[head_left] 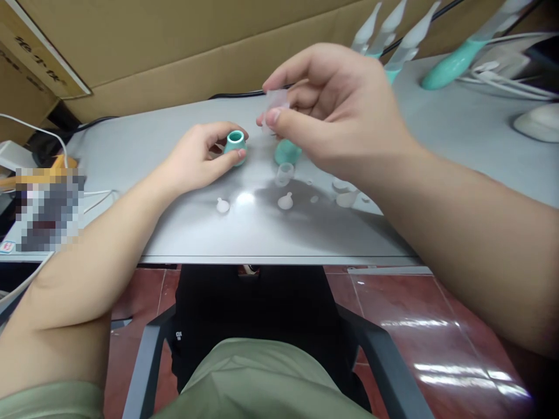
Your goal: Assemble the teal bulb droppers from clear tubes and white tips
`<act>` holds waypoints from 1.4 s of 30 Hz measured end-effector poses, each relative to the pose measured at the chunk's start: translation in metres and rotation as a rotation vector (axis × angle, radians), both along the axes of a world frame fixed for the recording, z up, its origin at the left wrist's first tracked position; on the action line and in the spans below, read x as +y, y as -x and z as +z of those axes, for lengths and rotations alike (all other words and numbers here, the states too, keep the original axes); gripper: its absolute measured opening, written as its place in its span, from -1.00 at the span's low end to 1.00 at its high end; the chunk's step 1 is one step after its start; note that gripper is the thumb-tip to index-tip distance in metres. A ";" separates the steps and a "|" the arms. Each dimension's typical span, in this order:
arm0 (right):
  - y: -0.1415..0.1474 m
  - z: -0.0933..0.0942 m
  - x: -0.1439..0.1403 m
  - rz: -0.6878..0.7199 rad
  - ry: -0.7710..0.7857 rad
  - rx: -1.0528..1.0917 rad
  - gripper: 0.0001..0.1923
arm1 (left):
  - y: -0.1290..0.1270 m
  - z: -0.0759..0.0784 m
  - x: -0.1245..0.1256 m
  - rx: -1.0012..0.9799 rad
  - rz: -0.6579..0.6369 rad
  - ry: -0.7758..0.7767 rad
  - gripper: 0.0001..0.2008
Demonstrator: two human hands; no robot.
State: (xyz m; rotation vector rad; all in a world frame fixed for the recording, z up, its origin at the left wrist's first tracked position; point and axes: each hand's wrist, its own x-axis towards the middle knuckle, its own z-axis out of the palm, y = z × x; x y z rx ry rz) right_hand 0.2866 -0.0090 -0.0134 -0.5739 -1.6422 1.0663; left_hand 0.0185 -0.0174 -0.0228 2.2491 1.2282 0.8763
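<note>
While pinched, teal cap touches left hand.

The light is bright and comes from above. A white shine sits on the grey table and the red floor. The right hand looks blurry. Edges bend.
</note>
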 end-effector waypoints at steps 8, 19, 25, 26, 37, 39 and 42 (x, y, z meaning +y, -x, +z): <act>0.007 0.002 -0.003 0.151 0.129 0.234 -0.78 | -0.015 0.012 -0.029 -0.131 -0.117 0.165 -0.45; 0.003 0.012 -0.014 0.177 0.225 0.154 -0.46 | -0.020 0.011 -0.028 -0.173 -0.249 0.180 -0.22; 0.005 0.011 -0.018 0.189 0.276 0.199 -0.41 | -0.020 0.006 -0.027 -0.179 -0.246 0.181 -0.25; 0.005 0.010 -0.018 0.194 0.279 0.198 -0.42 | -0.020 0.006 -0.027 -0.176 -0.250 0.175 -0.25; 0.002 0.007 -0.016 0.128 0.256 0.070 -0.43 | -0.022 0.010 -0.031 -0.118 -0.208 0.143 -0.15; 0.000 0.007 -0.016 0.116 0.231 0.040 -0.42 | -0.021 0.010 -0.031 -0.104 -0.207 0.136 -0.14; 0.000 0.007 -0.014 0.104 0.188 0.006 -0.39 | -0.019 0.010 -0.031 -0.093 -0.213 0.145 -0.16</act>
